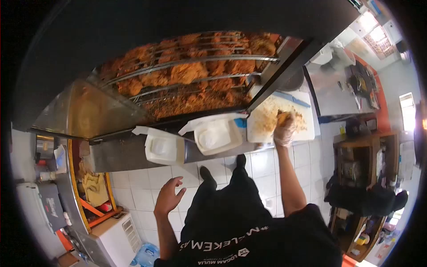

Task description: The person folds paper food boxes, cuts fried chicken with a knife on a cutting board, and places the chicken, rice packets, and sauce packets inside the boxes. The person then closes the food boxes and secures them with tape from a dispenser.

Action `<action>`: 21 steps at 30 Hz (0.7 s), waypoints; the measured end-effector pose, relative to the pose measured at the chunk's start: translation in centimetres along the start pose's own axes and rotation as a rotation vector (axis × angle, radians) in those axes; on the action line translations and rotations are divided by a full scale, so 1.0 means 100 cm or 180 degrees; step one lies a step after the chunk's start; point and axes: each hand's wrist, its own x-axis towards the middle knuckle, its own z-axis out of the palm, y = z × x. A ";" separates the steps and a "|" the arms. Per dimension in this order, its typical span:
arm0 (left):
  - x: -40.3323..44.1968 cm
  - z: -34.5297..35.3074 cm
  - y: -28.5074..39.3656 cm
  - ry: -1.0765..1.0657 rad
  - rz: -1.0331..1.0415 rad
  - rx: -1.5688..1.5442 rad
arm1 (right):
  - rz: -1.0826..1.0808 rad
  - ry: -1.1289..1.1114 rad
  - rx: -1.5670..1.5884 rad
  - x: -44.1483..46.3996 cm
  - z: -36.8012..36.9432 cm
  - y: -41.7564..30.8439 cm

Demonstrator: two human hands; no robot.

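My right hand (284, 133), in a clear plastic glove, is closed around a piece of fried chicken (283, 117) over the white cutting board (262, 124), which is strewn with crumbs. A knife with a blue edge or handle (291, 99) lies along the board's far side. Bare and empty, my left hand (170, 196) hangs above the floor with its fingers apart. Two white takeaway boxes, one at the left (165, 149) and one nearer the board (218, 137), stand with their lids up on the steel counter.
Fried chicken (189, 72) fills the wire racks of the warming cabinet in front. Its glass panel (84, 109) juts out at the left. A steel worktop (333, 89) holds utensils at the right. Wooden shelves (351, 167) stand at the right, a white appliance (116, 240) at the lower left.
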 end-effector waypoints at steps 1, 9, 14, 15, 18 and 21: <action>0.004 0.003 0.008 -0.0034 -0.0046 0.0100 | -0.0064 -0.0293 -0.0295 0.003 0.020 0.024; 0.048 0.048 0.117 -0.0166 -0.0069 0.0242 | 0.0235 -0.2040 0.1286 0.045 -0.031 0.015; 0.111 0.119 0.192 -0.0684 0.0497 0.0234 | 0.0314 -0.2240 0.0716 0.095 -0.064 0.050; 0.130 0.143 0.195 -0.0743 0.0626 0.0143 | 0.0124 -0.2203 0.0548 0.103 -0.063 0.061; 0.184 0.218 0.220 -0.0578 0.0420 -0.0148 | -0.0143 -0.1779 -0.0069 0.126 -0.063 0.077; 0.237 0.281 0.223 -0.0117 0.0213 -0.0601 | -0.0867 -0.1993 -0.0223 0.130 -0.063 0.106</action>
